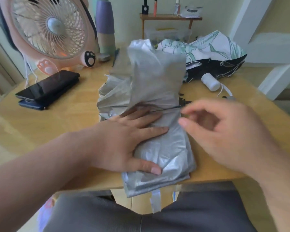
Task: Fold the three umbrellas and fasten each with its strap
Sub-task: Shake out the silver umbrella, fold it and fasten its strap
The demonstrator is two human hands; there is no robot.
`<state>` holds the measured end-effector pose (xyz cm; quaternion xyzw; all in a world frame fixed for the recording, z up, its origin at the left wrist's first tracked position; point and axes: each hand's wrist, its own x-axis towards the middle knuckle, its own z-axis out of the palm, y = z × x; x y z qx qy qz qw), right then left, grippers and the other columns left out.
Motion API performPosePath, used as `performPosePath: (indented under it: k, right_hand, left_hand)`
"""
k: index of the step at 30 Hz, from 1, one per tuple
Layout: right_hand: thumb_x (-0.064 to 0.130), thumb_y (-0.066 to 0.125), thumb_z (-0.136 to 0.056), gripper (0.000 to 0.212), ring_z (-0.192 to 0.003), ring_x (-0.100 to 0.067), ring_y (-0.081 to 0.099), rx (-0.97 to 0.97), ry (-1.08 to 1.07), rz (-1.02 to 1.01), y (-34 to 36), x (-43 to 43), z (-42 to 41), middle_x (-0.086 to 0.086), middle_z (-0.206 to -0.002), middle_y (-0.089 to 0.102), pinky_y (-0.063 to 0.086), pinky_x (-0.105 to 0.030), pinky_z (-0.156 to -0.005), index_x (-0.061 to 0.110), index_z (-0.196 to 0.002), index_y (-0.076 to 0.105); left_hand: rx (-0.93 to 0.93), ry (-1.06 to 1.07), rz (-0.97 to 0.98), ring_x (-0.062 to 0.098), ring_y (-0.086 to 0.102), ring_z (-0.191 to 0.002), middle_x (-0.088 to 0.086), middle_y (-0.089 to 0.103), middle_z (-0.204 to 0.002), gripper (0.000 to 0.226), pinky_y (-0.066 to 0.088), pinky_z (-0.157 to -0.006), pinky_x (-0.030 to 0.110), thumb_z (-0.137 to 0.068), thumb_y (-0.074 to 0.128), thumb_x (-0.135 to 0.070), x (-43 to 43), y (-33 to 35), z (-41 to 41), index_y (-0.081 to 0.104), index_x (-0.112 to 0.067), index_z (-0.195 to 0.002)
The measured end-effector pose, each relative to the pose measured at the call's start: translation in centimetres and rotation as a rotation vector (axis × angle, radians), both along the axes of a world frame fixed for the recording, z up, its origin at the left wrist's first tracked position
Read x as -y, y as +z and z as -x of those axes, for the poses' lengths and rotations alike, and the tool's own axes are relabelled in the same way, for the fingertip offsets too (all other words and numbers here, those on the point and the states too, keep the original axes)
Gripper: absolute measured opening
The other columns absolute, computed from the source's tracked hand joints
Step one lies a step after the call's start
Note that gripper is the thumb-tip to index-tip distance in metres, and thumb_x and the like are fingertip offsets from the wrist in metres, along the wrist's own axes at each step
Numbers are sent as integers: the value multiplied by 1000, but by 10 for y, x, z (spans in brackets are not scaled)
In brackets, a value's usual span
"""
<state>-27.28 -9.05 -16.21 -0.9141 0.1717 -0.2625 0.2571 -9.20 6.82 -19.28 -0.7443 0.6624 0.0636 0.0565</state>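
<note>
- Silver, crinkled umbrella, loosely bunched, lies along the wooden table, near end overhanging the table's front edge (strap dangling).
- Left hand presses flat on it, fingers straight, spread.
- Right hand hovers beside it over the table, fingers loosely curled, empty.

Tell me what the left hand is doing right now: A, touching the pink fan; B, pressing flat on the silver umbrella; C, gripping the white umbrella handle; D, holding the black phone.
B: the left hand lies with straight fingers flat on the folded silver umbrella on the table, while the right hand hovers beside it, apparently holding nothing.
</note>
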Motion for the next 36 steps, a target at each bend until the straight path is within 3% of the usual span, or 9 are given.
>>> performPosePath:
  k: [3, 5, 8, 12, 20, 24, 28, 32, 36]
  right_hand:
    - [58, 65, -84, 50, -120, 4, 51, -293, 257, 213, 9, 9, -39, 25, -129, 58, 42, -16, -100, 46, -131, 53]
    - [68, 69, -78, 84, -139, 3, 30, -550, 349, 270, 9, 14, -52, 23, -156, 34, 29, -14, -110, 50, -149, 29]
    - [84, 74, -54, 132, -148, 10, -6, -720, 427, 267, 5, 26, -53, 30, -164, -5, 6, -18, -122, 51, -156, -3]
    - [85, 77, -43, 149, -142, 13, -28, -723, 472, 304, -5, 28, -52, 29, -162, -20, -8, -27, -125, 47, -156, -11]
    - [86, 77, -47, 141, -152, -1, -13, -547, 547, 342, -10, 26, -42, 19, -166, 0, 5, -46, -127, 42, -159, 4]
    - [84, 80, -47, 139, -153, 0, -8, -565, 614, 297, -11, 23, -31, 24, -165, 2, 9, -44, -127, 48, -157, 2]
    - [70, 87, -56, 106, -145, 7, 26, -530, 625, 51, -14, 28, -25, 33, -153, 33, 29, -26, -119, 53, -147, 34]
    - [49, 75, -85, 53, -129, 10, 50, -243, 558, -131, -16, 22, -27, 27, -135, 60, 42, -21, -109, 37, -134, 58]
    - [43, 63, -95, 45, -131, 6, 49, -166, 457, -15, -16, 13, -36, 20, -138, 58, 40, -24, -111, 32, -138, 53]
  left_hand:
    - [-29, -68, 151, 19, 23, -152, -9, 23, -166, 97, 20, -123, 40, -76, 37, -96, -3, 3, 0, 22, -44, -157]
    - [-25, -91, 247, 17, 25, -150, -6, 31, -161, 97, 21, -123, 38, -76, 45, -93, -7, 2, -3, 39, -35, -152]
    - [15, -37, 292, 18, 21, -152, -3, 30, -162, 104, 10, -124, 34, -74, 45, -95, -10, -3, -8, 38, -28, -154]
    - [-5, 9, 289, 18, 20, -151, -2, 29, -162, 114, 6, -126, 40, -71, 53, -91, -11, -10, -14, 26, -25, -159]
    - [-124, 37, 177, 10, 2, -155, -15, 14, -167, 124, 2, -127, 39, -59, 46, -99, -11, 0, -14, 9, -38, -161]
    - [-158, 19, 108, 3, -11, -154, -26, 3, -165, 129, -3, -127, 44, -51, 46, -104, -10, 9, -8, -2, -49, -156]
    - [-266, 35, 78, -8, -19, -147, -38, -3, -160, 114, -12, -125, 39, -53, 50, -99, -11, 22, -2, 0, -63, -149]
    - [-301, 89, 241, -5, -4, -152, -24, 10, -166, 102, -1, -125, 28, -70, 41, -92, -12, 29, 11, 11, -48, -158]
    - [-125, 172, 263, 6, -7, -155, -7, 1, -170, 129, -4, -127, 29, -64, 32, -102, -16, 24, 35, -5, -26, -161]
